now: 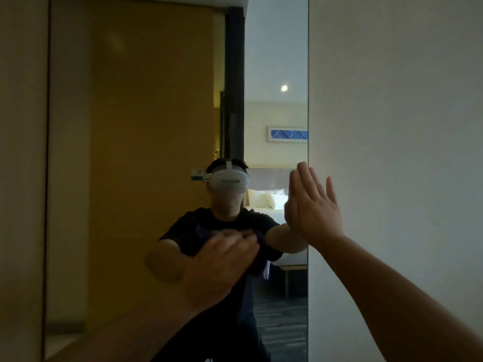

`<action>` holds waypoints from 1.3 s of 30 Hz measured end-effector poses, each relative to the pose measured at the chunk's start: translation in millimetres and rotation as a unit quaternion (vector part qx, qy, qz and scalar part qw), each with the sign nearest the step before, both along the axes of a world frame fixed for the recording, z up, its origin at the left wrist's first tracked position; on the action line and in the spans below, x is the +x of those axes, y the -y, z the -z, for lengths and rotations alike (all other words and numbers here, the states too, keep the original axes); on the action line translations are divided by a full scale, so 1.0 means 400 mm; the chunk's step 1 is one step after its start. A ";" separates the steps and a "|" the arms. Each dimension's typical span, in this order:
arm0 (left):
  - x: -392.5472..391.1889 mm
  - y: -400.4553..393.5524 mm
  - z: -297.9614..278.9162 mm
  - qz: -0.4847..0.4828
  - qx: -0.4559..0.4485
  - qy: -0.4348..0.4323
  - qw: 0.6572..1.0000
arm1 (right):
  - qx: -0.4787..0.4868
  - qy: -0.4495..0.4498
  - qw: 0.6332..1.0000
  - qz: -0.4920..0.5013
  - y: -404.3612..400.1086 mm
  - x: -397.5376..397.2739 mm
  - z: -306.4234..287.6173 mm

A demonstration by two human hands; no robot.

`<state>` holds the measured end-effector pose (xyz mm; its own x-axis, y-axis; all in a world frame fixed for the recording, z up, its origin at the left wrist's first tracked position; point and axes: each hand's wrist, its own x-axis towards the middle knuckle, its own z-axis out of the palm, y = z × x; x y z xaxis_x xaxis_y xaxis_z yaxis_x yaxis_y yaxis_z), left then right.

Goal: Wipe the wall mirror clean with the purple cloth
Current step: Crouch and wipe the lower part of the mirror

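Purple cloth (257, 259) shows only as a dark violet fold past the fingertips of your left hand (219, 265), between that hand and the glass of the wall mirror (146, 113). Your left hand is blurred, so the grip is hard to read; the fingers look curled over the cloth and pressed toward the mirror at chest height of your reflection. Your right hand (315, 207) lies flat with straight fingers pointing up, its palm against the mirror's right edge where glass meets the pale wall (392, 126), holding nothing. Its reflection meets it palm to palm. Your right forearm runs down to the lower right corner; the left forearm comes up from the bottom centre.

In the glass you see yourself in a dark T-shirt with a white headset (228, 180). Behind that reflection stand a yellow-brown door panel, a bed with white pillows, a framed blue picture (287, 134) and one round ceiling light (284, 88).
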<state>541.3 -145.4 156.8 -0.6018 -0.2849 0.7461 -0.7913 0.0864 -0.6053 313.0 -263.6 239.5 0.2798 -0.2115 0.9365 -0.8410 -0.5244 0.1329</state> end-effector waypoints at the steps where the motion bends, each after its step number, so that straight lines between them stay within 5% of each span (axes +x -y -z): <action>1: -0.011 0.013 -0.074 0.028 -0.023 -0.033 0.999 | 0.008 -0.010 1.000 0.016 -0.001 -0.004 -0.001; 7: -0.158 0.046 -0.706 0.020 -0.105 -0.225 0.969 | 0.003 -0.033 0.999 0.038 -0.003 -0.010 -0.001; 12: -0.246 0.130 -0.896 -0.099 -0.076 -0.137 0.983 | -0.002 -0.062 0.998 0.019 -0.010 -0.029 -0.006; 16: -0.238 0.145 -0.801 -0.102 -0.076 -0.060 0.990 | 0.012 -0.003 0.998 -0.064 -0.008 -0.109 -0.040; 19: -0.266 0.142 -0.613 -0.097 -0.057 0.000 0.994 | 0.039 0.076 0.996 -0.017 0.014 -0.184 -0.055; 28: -0.226 0.131 0.060 -0.058 0.042 0.073 0.995 | 0.130 0.004 0.990 0.051 0.062 -0.213 0.097; 39: -0.207 0.084 0.089 -0.052 0.081 0.048 0.994 | 0.195 0.042 0.979 0.034 0.004 -0.190 0.073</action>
